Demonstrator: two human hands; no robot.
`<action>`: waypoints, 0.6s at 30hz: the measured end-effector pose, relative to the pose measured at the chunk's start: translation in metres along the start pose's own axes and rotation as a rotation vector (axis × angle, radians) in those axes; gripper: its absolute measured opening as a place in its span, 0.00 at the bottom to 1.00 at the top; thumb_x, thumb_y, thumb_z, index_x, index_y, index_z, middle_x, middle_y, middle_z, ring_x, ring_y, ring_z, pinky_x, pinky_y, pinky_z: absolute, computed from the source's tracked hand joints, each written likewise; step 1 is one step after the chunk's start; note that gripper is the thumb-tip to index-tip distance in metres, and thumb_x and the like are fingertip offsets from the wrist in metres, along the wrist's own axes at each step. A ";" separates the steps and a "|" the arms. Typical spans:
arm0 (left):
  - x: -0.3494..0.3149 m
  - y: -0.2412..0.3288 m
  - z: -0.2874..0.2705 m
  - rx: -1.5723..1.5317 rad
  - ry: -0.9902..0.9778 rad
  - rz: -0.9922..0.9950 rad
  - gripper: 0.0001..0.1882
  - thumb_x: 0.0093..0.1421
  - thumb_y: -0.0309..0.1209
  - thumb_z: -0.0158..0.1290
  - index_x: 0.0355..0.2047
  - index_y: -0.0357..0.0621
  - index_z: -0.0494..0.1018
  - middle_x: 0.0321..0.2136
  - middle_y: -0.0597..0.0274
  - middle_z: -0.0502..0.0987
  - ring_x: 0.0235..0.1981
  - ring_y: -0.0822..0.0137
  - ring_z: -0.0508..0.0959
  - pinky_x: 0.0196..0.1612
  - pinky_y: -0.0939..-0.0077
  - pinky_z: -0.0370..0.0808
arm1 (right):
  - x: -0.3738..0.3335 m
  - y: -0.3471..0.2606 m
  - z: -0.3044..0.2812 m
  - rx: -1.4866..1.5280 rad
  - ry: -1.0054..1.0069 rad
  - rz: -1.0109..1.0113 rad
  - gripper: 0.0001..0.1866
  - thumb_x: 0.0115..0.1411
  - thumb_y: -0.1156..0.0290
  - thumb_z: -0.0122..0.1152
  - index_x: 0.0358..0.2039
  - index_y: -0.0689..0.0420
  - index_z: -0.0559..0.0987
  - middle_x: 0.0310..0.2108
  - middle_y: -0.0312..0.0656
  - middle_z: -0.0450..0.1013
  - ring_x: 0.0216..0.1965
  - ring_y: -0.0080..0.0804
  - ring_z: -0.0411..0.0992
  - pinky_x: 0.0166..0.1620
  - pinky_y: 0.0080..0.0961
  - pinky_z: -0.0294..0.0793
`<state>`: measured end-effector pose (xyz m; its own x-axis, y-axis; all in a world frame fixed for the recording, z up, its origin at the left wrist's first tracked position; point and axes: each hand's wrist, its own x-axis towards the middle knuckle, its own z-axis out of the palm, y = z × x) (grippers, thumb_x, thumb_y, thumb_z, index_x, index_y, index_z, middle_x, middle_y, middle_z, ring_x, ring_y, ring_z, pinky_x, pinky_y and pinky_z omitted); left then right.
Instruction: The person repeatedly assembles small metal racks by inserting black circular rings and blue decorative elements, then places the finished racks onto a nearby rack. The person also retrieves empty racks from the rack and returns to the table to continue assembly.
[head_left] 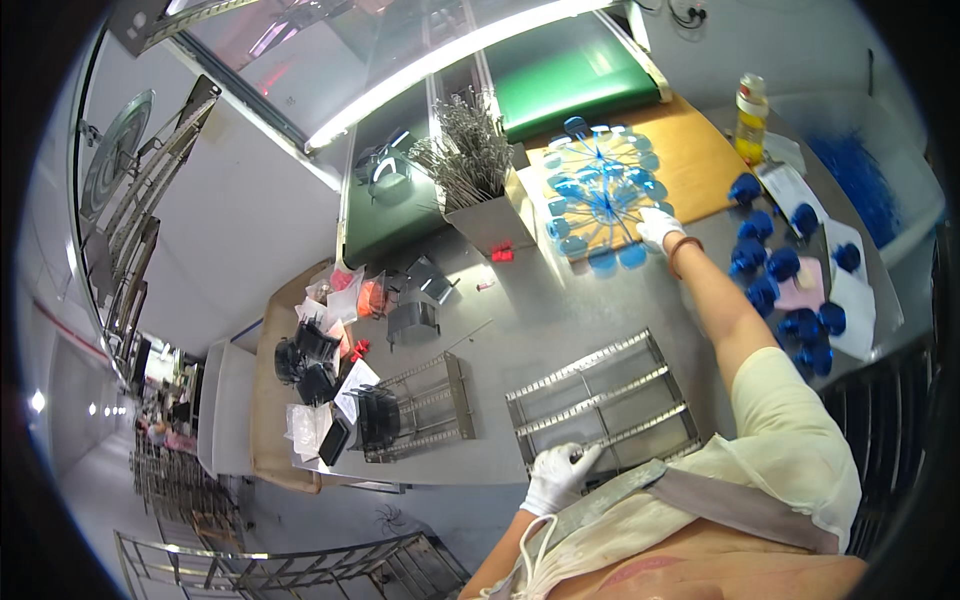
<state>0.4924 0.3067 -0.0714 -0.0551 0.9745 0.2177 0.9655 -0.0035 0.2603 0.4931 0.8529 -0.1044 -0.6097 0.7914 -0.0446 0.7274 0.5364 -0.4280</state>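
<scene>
My right hand [658,228], in a white glove, reaches to the right side of a spread of translucent blue lens-like pieces [602,190], which fan out on thin stems over a pale sheet. Its fingertips are drawn together among the stems; what they pinch is too small to make out. My left hand [560,478], also gloved in white, is closed at the near left corner of an open metal rack [600,405] with notched crossbars. The rack lies flat in front of me, and no blue pieces sit in it.
A second metal rack [460,395] stands left, beside dark curved pieces [375,415]. Behind are a metal bin of thin rods [480,165] and a green conveyor belt [570,75]. Dark blue clustered pieces [780,265] and a yellow-filled bottle [750,120] are at right.
</scene>
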 end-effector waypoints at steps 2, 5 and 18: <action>0.008 -0.005 0.020 0.015 -0.135 -0.072 0.22 0.58 0.36 0.61 0.55 0.59 0.79 0.35 0.55 0.81 0.33 0.53 0.82 0.37 0.56 0.77 | 0.025 -0.007 0.016 0.033 -0.059 0.105 0.25 0.65 0.59 0.52 0.58 0.57 0.77 0.60 0.54 0.73 0.61 0.52 0.72 0.62 0.42 0.72; 0.022 -0.014 0.044 -0.125 -0.120 -0.214 0.14 0.66 0.43 0.58 0.50 0.62 0.81 0.31 0.56 0.82 0.33 0.54 0.83 0.39 0.58 0.78 | 0.037 -0.017 0.030 -0.240 0.053 -0.023 0.16 0.66 0.65 0.50 0.48 0.57 0.81 0.47 0.53 0.80 0.51 0.50 0.79 0.54 0.43 0.77; 0.099 -0.047 0.004 -0.238 -0.179 -0.106 0.34 0.55 0.46 0.63 0.58 0.39 0.72 0.48 0.47 0.78 0.52 0.48 0.77 0.56 0.53 0.71 | -0.043 -0.024 -0.112 -0.120 -0.139 -0.395 0.12 0.60 0.59 0.62 0.37 0.51 0.85 0.39 0.46 0.82 0.42 0.50 0.80 0.47 0.45 0.79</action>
<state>0.4429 0.4047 -0.0659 -0.0865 0.9962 0.0143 0.8687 0.0684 0.4906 0.5369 0.8392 0.0093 -0.8792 0.4760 -0.0231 0.4563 0.8269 -0.3288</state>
